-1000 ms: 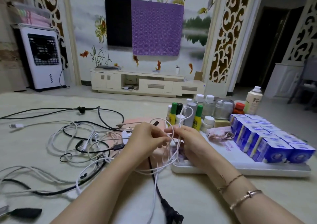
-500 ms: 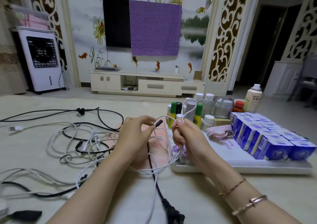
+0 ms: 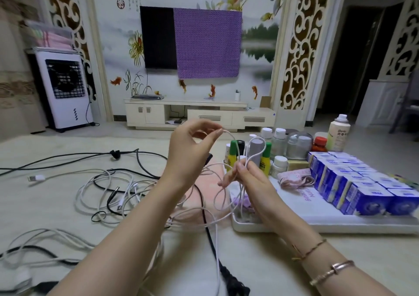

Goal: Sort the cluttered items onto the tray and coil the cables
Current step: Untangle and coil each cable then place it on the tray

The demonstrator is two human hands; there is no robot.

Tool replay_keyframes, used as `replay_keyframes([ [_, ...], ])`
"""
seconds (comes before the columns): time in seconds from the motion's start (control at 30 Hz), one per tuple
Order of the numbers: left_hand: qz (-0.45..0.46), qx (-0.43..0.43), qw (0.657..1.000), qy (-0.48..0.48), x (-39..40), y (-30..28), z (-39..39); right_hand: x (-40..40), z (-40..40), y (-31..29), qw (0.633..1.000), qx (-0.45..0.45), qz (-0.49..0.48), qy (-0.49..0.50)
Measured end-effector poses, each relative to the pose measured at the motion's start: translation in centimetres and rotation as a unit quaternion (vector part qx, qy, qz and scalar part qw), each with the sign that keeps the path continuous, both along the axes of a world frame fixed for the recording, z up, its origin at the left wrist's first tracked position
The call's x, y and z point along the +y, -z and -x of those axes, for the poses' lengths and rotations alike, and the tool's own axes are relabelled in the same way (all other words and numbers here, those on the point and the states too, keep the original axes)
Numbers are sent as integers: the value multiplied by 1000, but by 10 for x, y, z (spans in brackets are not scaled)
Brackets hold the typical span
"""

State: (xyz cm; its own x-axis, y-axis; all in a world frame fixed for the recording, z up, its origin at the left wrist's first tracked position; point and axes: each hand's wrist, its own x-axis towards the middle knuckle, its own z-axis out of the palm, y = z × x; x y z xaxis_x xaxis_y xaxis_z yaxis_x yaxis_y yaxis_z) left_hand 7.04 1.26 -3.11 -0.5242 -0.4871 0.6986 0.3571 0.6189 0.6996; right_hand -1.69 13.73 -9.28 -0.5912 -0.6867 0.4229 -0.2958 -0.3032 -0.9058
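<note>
L hand (image 3: 188, 150) fingers pinching white cable (image 3: 240, 159) raised, R hand (image 3: 249, 182) fingers gripping its loops, beside tray (image 3: 317, 224)

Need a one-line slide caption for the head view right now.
Both hands coil a white cable: left hand pinches it raised, right hand holds the loops beside the filled tray.

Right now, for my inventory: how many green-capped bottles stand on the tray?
2 green-capped bottles: one at the far-left corner of the tray, one right of the grey bottle. More may be hidden.
</note>
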Motion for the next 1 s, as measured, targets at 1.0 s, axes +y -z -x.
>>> replay_keyframes([
  [1.0,-33,-129,991,-19,21,28,13,1,2,-7,976,-212,-38,-40],
])
